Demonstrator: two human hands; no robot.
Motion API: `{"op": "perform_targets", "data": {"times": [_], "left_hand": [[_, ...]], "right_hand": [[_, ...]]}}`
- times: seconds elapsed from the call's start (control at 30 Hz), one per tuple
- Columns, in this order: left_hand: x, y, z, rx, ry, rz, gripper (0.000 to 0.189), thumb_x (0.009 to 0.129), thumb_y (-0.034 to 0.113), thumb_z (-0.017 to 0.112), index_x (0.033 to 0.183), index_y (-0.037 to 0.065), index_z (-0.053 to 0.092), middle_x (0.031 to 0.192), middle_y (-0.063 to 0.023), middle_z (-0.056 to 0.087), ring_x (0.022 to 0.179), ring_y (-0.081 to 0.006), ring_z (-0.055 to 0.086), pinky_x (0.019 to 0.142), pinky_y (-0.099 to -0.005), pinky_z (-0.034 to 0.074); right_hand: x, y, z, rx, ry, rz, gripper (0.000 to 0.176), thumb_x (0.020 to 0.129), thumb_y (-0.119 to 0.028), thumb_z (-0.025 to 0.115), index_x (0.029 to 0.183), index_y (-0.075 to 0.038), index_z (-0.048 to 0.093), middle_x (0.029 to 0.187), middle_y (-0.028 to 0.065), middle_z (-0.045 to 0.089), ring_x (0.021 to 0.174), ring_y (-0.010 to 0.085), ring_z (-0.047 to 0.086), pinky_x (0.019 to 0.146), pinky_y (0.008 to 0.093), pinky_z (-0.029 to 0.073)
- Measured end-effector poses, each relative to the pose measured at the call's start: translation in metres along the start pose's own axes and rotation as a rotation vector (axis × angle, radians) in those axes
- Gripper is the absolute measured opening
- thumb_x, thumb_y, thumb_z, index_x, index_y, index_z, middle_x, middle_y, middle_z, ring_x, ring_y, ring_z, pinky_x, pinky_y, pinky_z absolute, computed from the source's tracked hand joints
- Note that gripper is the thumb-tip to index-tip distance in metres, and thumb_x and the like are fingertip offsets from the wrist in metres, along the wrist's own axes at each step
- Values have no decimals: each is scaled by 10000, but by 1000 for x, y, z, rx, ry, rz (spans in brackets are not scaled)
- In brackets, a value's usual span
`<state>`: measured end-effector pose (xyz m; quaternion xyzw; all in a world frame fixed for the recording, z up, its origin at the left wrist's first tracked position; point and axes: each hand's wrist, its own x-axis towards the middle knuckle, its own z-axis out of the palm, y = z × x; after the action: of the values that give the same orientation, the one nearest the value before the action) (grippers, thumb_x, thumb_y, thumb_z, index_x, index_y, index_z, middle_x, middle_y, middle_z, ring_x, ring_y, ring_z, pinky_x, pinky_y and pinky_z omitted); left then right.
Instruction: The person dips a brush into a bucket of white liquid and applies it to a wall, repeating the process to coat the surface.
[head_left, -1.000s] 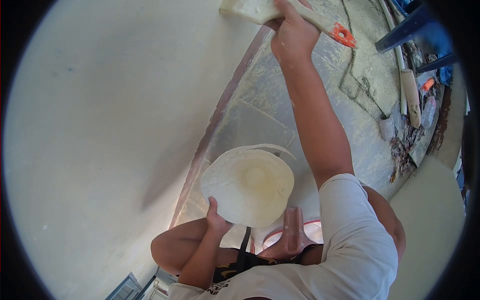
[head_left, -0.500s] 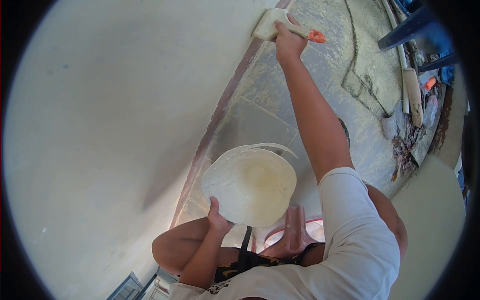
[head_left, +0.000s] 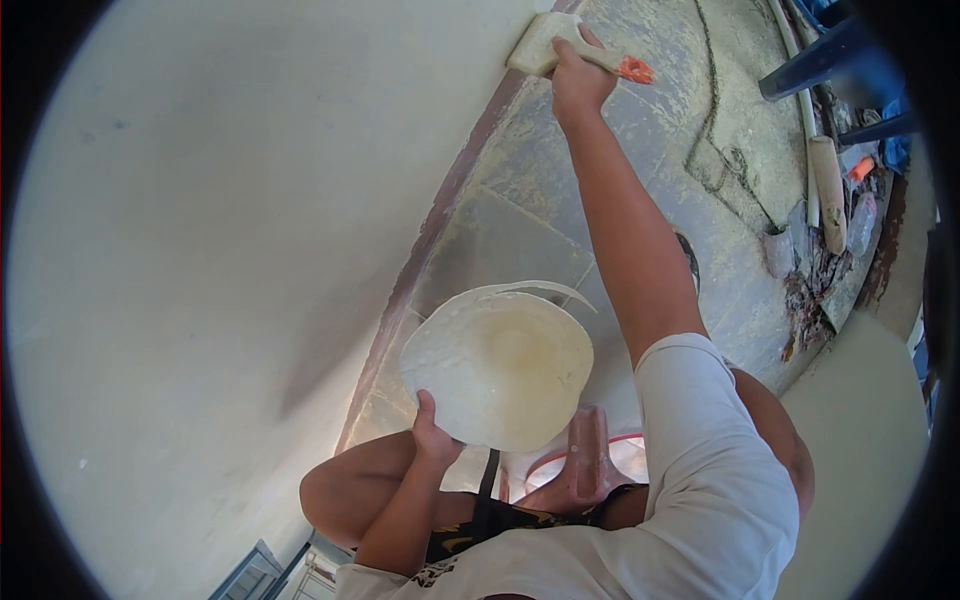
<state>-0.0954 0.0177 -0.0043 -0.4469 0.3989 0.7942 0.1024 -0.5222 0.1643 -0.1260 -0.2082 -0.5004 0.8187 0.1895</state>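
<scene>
My left hand (head_left: 434, 438) grips the near left rim of a round, pale paint bucket (head_left: 470, 385), with the thumb over its edge. The bucket tilts so that its whitish inside faces me; a loose strip curls off the far rim. At the far end of my outstretched arm, my right hand (head_left: 582, 80) is closed around a wide paintbrush (head_left: 536, 45) with an orange-tipped handle. The brush's broad, whitish head meets the bottom of the white wall (head_left: 230, 220), just by the dark red skirting strip (head_left: 440, 215).
Grey floor tiles (head_left: 500, 240) carry pale splatter. On the right lie a dark cord (head_left: 710, 130), a pipe (head_left: 808, 160), a cardboard tube (head_left: 828, 195), plastic bottles and debris. Blue chair legs (head_left: 815, 60) stand at upper right. A pinkish plastic stool (head_left: 585, 455) is beneath me.
Hardly anything differs. The brush and my right hand have shifted very slightly right, and the bucket has risen a touch in view with my left hand still on it.
</scene>
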Motion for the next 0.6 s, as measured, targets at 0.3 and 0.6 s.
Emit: {"op": "perform_targets", "data": {"times": [0.3, 0.6], "left_hand": [[0, 2, 2, 1, -37, 11, 746, 853, 555, 428, 1355, 36, 241, 1330, -143, 386, 1213, -320, 394, 1003, -441, 332], [1, -2, -3, -21, -2, 4, 742, 853, 550, 435, 1355, 38, 241, 1323, -138, 394, 1207, -313, 399, 998, -438, 338]], "right_hand": [[5, -31, -21, 138, 36, 11, 453, 722, -1, 637, 1148, 84, 507, 1037, 187, 582, 905, 223, 602, 712, 306, 519], [-8, -8, 1, -69, -29, -34, 444, 720, -3, 638, 1142, 76, 523, 1029, 179, 592, 887, 205, 601, 754, 284, 489]]}}
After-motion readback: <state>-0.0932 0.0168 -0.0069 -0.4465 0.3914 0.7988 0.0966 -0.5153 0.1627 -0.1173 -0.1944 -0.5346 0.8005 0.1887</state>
